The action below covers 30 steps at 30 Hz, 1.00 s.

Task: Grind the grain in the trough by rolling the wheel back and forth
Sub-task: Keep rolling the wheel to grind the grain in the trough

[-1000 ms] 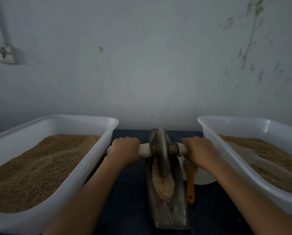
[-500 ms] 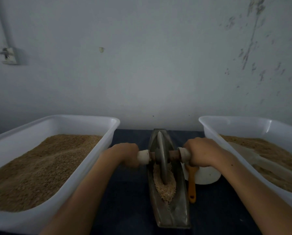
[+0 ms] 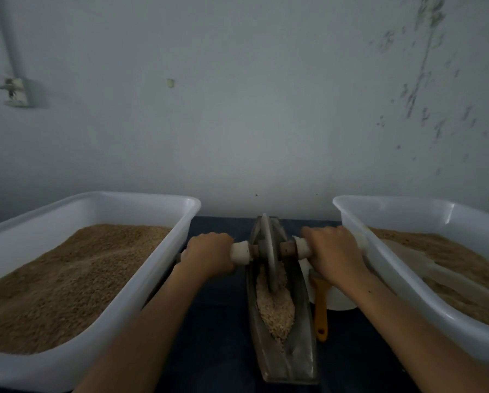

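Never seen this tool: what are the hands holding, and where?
Left hand and right hand each grip one end of the wheel axle, either side of it.

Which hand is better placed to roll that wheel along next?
Neither alone: the left hand and right hand each grip an axle end beside the wheel, so both likely push evenly.

The left hand point(image 3: 209, 255) and right hand point(image 3: 334, 255) are showing bare; both forearms are running uncovered to the frame's lower edge, wearing no sleeves, gloves or jewellery.
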{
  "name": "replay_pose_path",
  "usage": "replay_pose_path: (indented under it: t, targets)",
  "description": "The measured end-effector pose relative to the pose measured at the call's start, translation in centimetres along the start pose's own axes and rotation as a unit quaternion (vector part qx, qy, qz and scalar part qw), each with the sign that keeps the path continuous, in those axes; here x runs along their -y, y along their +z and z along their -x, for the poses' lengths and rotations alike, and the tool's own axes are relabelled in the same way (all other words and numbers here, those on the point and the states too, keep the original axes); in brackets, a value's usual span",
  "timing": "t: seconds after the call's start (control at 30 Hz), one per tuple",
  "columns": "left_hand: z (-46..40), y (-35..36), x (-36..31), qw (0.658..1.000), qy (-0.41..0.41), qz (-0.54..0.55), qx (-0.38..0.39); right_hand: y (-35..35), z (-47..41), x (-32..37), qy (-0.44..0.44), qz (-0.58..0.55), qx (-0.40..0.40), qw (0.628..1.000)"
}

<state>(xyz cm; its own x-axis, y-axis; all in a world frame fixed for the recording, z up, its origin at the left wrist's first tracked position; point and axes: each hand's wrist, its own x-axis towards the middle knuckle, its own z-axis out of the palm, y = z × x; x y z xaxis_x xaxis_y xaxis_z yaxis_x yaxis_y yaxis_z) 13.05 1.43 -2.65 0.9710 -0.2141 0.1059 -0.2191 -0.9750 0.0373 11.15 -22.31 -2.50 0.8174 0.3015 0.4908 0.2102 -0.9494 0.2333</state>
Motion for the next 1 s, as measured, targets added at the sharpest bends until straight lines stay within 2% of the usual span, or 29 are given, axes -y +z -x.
replay_pose_path:
  t: [0.17,0.27,0.37,0.43,0.6,0.7,0.8,0.87,1.0]
  targets:
    - [0.2,-0.2,-0.2,1.000,0.001,-0.015,-0.006,-0.2,-0.3,-0.2,0.006,-0.007,0.040,0.999]
    - [0.3,-0.8,-0.4,0.998,0.000,-0.016,0.053,-1.4,-0.5,-0.5,0.005,-0.027,0.140,0.990]
    - [0.4,-1.4,-0.5,0.993,0.005,-0.001,0.116,-2.6,-0.7,-0.8,-0.006,-0.056,0.256,0.965]
    - [0.4,-1.5,-0.5,0.991,0.005,0.007,0.132,-3.0,-0.7,-0.8,-0.004,-0.062,0.281,0.958]
    - [0.4,-1.3,-0.5,0.994,0.000,0.002,0.106,-2.5,-0.6,-0.4,0.014,-0.041,0.215,0.976]
    - [0.5,-1.0,-0.8,0.999,0.004,-0.042,0.021,-1.9,-0.3,-0.2,0.032,-0.044,0.163,0.985]
    - [0.7,-0.6,-1.1,0.995,0.004,-0.067,-0.079,-1.1,0.2,0.2,0.041,-0.041,0.069,0.996]
    - [0.8,-0.4,-1.3,0.990,0.009,-0.071,-0.120,-0.7,0.5,0.4,0.037,-0.031,0.030,0.998]
    - [0.8,-0.3,-1.1,0.991,0.008,-0.067,-0.112,-1.2,0.5,0.4,0.036,-0.020,0.041,0.998]
